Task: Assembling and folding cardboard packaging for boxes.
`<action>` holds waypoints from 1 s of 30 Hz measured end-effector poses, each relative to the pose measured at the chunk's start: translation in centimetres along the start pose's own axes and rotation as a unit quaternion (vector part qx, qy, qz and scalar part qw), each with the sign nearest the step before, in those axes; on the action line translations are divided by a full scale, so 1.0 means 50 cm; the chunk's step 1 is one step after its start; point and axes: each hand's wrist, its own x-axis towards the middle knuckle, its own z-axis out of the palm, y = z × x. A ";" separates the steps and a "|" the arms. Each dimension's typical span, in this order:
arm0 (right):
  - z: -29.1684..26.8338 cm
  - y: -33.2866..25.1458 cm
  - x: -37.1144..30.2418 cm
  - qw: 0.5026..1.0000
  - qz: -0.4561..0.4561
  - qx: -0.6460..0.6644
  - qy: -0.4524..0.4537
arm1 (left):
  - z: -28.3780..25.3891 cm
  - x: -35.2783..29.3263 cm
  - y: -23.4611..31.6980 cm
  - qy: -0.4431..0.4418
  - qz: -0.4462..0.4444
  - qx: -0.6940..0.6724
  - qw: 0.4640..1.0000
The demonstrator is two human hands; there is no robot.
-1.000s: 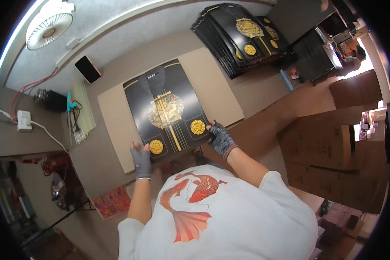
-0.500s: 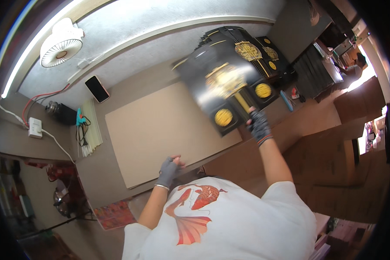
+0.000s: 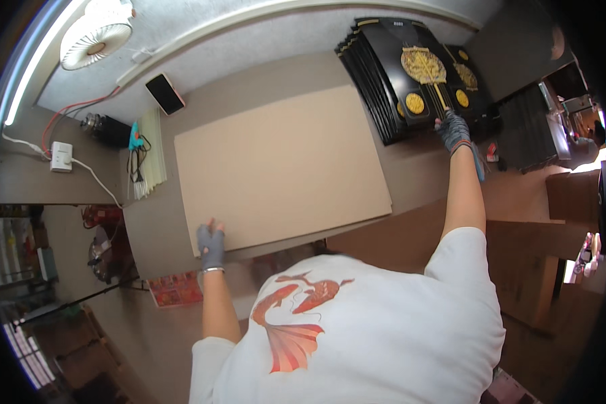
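Note:
My right hand (image 3: 454, 130), in a grey fingerless glove with an orange-edged cuff, grips the near edge of a black panel with gold ornaments (image 3: 390, 57). The panel lies on top of a stack of similar dark panels at the back right of the table. The hand is at the gold strip running down the panel's middle. A large tan cardboard sheet (image 3: 283, 168) lies flat in the middle, another sheet edge just showing beneath it. At its near left corner is my left hand (image 3: 211, 246), gloved in grey, fingers apart and holding nothing; whether it touches the sheet I cannot tell.
Along the left lie a phone (image 3: 165, 93), pale glue sticks (image 3: 153, 151), a teal glue gun (image 3: 136, 138), a black bottle-like thing (image 3: 106, 129) and a white power socket (image 3: 61, 156). A fan (image 3: 95, 47) stands behind. More dark panels (image 3: 532, 131) lie at right.
My right hand has moved right and away with the black panel, which now lies on the stack. My left hand has moved left to the cardboard's near corner. The view has shifted.

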 end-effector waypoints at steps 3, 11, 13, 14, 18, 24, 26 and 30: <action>-0.029 0.061 -0.047 0.995 -0.034 0.088 0.026 | -0.044 -0.007 -0.013 0.094 0.006 0.261 0.961; -0.015 0.358 -0.375 0.687 -0.249 -0.657 -0.187 | -0.096 0.006 -0.073 0.075 -0.075 0.155 0.982; 0.007 0.353 -0.406 0.638 -0.204 -0.727 -0.149 | -0.098 0.018 -0.097 0.072 -0.056 0.134 0.987; 0.006 0.356 -0.397 0.638 -0.207 -0.725 -0.154 | -0.096 0.022 -0.108 0.081 -0.052 0.118 0.988; -0.005 0.362 -0.389 0.679 -0.189 -0.698 -0.131 | -0.109 0.006 -0.052 0.093 -0.041 0.147 0.984; -0.046 0.359 -0.301 0.891 -0.103 -0.359 -0.260 | -0.190 0.035 0.035 0.020 -0.090 0.073 0.993; 0.014 0.254 -0.358 0.911 0.127 -0.221 -0.325 | -0.218 0.043 -0.022 0.017 -0.105 0.059 0.993; -0.034 0.231 -0.308 0.920 0.191 -0.140 -0.313 | -0.240 0.060 0.068 -0.075 -0.199 0.109 0.971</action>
